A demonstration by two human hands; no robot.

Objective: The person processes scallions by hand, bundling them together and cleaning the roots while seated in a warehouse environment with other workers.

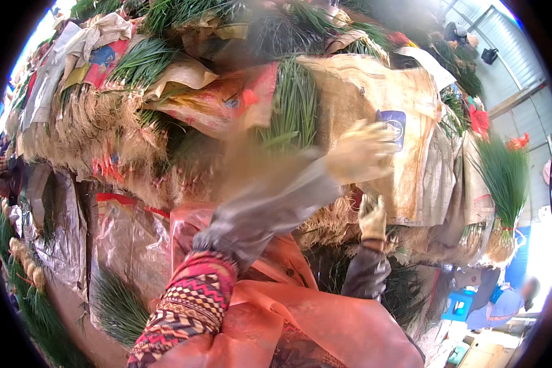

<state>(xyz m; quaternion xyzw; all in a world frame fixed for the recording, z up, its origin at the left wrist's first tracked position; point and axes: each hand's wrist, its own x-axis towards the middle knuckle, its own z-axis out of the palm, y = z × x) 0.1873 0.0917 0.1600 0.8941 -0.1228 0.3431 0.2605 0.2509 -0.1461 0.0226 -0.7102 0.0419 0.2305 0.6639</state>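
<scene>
Both of my hands wear pale work gloves and reach to a stacked heap of green onion bundles (295,101). My left hand (363,150) lies over a tan woven sack (405,184) draped across the bundles. Its fingers are stretched out and slightly apart, blurred by motion, and hold nothing I can see. Below it, my right hand (372,218) is at the lower edge of that sack, fingers curled in on it. Stringy roots (325,224) hang out beneath the sack. My left forearm hides part of the heap.
More sacks (178,76) and root-end bundles (104,122) are piled at left. One upright green onion bundle (503,178) stands at right. An orange plastic apron (325,319) covers my lap. A person (503,303) is beside a blue stool (459,305) at lower right.
</scene>
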